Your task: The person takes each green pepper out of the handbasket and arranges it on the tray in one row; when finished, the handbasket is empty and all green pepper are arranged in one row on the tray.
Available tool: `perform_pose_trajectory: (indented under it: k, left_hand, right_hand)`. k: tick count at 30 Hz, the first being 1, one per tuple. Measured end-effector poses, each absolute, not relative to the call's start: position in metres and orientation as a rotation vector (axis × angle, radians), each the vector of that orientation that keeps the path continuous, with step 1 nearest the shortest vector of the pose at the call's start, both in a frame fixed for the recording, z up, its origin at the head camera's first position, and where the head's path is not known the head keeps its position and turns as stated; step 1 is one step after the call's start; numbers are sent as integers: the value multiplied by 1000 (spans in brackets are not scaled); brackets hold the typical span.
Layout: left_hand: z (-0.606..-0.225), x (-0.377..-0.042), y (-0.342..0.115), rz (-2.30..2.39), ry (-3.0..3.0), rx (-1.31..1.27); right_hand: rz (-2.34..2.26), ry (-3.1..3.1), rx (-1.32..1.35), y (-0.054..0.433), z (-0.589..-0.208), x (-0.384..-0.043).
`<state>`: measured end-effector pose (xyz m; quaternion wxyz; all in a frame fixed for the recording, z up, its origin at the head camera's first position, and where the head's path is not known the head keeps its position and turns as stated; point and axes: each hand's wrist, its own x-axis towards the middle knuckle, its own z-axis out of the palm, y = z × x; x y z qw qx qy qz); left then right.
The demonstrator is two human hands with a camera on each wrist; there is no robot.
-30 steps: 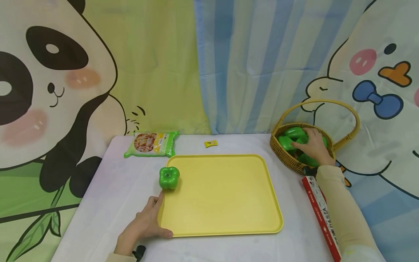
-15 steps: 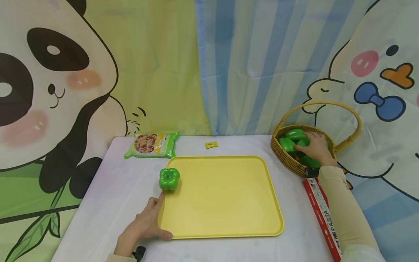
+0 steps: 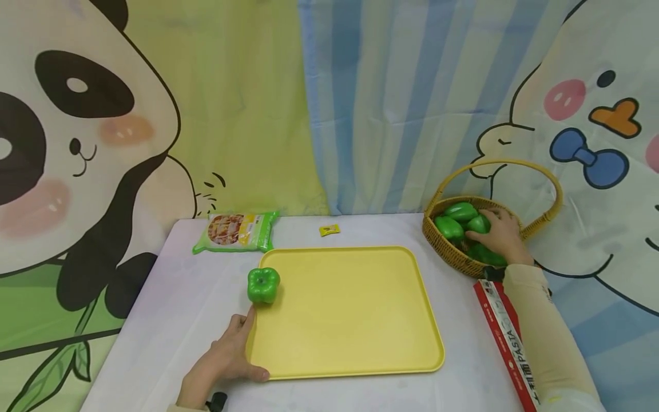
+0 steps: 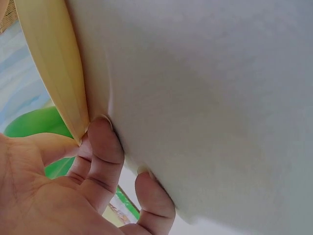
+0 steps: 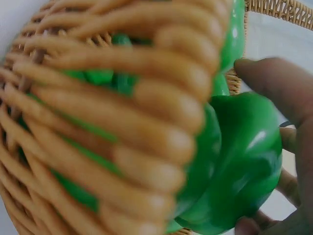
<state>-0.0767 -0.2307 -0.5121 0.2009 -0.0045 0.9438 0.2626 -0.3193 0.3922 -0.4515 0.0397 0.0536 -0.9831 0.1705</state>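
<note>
Maybe the shiny green pepper [image 5: 249, 156] held in the right grip [image 3: 501, 234] could slip out, being so smooth, and bump the peppers [image 3: 449, 228] beside that grip.

You face a printed cloth backdrop [image 3: 309, 109], faintly creased: panda [image 3: 110, 146] left, yellow-green centre, blue stripes [image 3: 386, 109], white orange-beaked figure [image 3: 582, 223] right. Your white-covered table [image 3: 386, 395] stands before it. Light soft, even.
</note>
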Motion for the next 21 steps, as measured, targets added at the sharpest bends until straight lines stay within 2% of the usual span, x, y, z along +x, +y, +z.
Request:
perform_pose_trajectory:
  k: [21]
  left_hand:
    - [-513,-77,-232,714,2643,-3]
  right_hand:
    - [622,-2933,39,403,-448,-312]
